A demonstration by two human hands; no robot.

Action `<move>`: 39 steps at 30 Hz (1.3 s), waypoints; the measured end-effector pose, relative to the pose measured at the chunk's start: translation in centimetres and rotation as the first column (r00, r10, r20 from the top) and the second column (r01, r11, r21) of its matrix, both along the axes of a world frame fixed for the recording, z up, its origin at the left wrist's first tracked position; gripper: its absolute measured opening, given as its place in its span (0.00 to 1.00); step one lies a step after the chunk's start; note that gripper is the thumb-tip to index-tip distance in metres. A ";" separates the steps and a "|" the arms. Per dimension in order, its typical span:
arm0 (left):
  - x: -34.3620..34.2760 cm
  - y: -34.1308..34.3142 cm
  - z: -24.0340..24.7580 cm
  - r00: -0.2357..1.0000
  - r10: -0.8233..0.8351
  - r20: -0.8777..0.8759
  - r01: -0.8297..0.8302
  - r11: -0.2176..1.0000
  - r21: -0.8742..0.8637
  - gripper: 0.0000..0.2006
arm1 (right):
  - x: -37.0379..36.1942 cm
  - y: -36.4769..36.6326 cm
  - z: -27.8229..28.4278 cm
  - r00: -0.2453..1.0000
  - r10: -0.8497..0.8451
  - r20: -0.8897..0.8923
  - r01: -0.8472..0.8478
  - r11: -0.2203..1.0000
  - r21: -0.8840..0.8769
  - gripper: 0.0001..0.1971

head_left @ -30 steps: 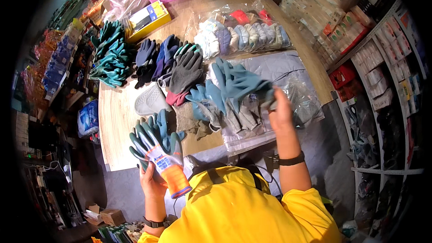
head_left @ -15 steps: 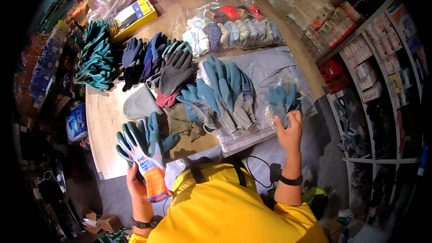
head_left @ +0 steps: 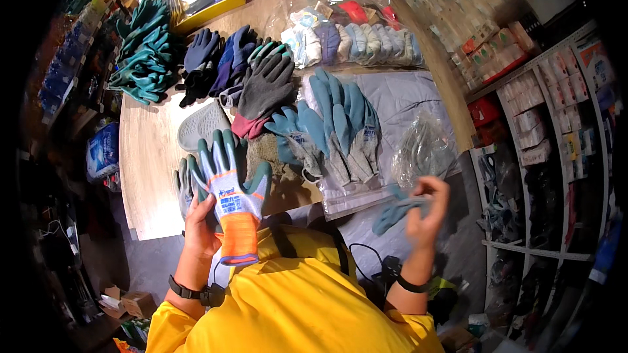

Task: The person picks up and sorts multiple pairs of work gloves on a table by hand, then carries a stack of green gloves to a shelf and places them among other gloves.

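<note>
In the head view, our left hand (head_left: 203, 230), at the lower left of the frame, is closed on the white-and-orange glove (head_left: 232, 204), thumb near the cuff, green fingers pointing up; a grey glove (head_left: 185, 186) shows just behind it. Our right hand (head_left: 424, 222), at the lower right, looks pinched on a blue glove (head_left: 390, 217), though blur hides the exact grip. That glove hangs off the near edge of the counter (head_left: 147, 180), below the clear bag (head_left: 422, 147). To handle both well, we would grip the limp knit by the cuff, leave the fingers free so they hang straight, and steer clear of the crinkled plastic, which could snag. We would also lift over the blue-grey gloves (head_left: 340, 121) near centre, since brushing them could spoil their spread.
</note>
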State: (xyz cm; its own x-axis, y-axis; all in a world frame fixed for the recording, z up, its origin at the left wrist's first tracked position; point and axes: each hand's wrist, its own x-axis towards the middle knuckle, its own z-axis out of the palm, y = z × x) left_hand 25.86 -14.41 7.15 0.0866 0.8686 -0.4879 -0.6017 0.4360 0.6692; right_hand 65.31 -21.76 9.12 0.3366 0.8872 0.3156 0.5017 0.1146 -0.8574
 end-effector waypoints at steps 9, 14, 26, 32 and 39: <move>-4.8 -2.8 -2.4 0.985 0.162 -0.060 -0.159 0.986 0.042 0.23 | -5.4 8.5 -3.2 0.863 0.098 0.495 0.131 0.904 -0.408 0.36; -9.3 -5.5 -3.3 0.968 0.245 -0.051 -0.245 0.969 0.005 0.23 | -3.0 9.2 -6.0 0.954 0.000 0.301 0.131 0.900 -0.415 0.20; -10.8 -3.8 -3.6 0.965 0.252 -0.072 -0.253 0.968 -0.002 0.23 | -4.4 8.4 -4.7 0.936 0.011 0.352 0.137 0.910 -0.392 0.14; -11.4 -2.6 -3.9 0.977 0.208 -0.040 -0.207 0.978 0.040 0.22 | -3.8 7.9 -3.1 0.941 0.138 0.309 0.019 0.889 -0.457 0.20; -9.4 -2.9 -4.2 0.974 0.209 -0.088 -0.208 0.978 0.026 0.21 | -2.6 7.3 -5.6 0.978 0.190 0.091 -0.122 0.863 -0.489 0.15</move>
State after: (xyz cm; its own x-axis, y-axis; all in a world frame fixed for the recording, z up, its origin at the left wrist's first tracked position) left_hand 16.48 -17.27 2.99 -0.1407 0.8707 -0.4713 -0.6156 0.2959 0.7304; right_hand 62.71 -14.50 3.52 0.1663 0.9775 -0.1300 0.6233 -0.2064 -0.7543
